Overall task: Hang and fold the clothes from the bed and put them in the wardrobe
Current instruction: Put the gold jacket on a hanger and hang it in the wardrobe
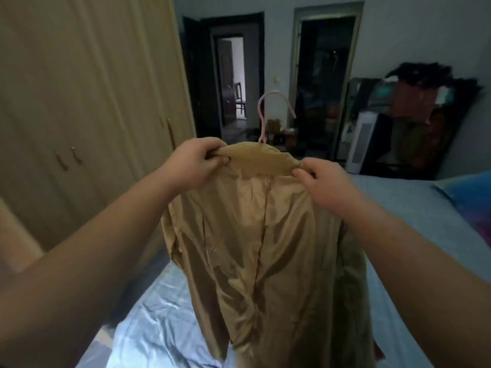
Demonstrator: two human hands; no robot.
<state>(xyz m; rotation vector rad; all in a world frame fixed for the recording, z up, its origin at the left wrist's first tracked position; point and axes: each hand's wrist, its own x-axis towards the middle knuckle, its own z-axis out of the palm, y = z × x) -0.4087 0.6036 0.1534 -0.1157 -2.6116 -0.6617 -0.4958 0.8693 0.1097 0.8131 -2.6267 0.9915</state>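
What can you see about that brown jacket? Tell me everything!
The tan jacket hangs upright above the blue bed. Its shiny, creased lining faces the camera, with a seam down the middle. The collar on top looks thicker and matte. A pink hanger hook sticks up behind it. The left hand pinches the collar's left end; the right hand grips its right end.

no readable text, labels, brands or numbers anywhere

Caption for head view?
Left hand and right hand pinch collar of tan lined jacket on pink plastic hanger above blue-sheeted bed.
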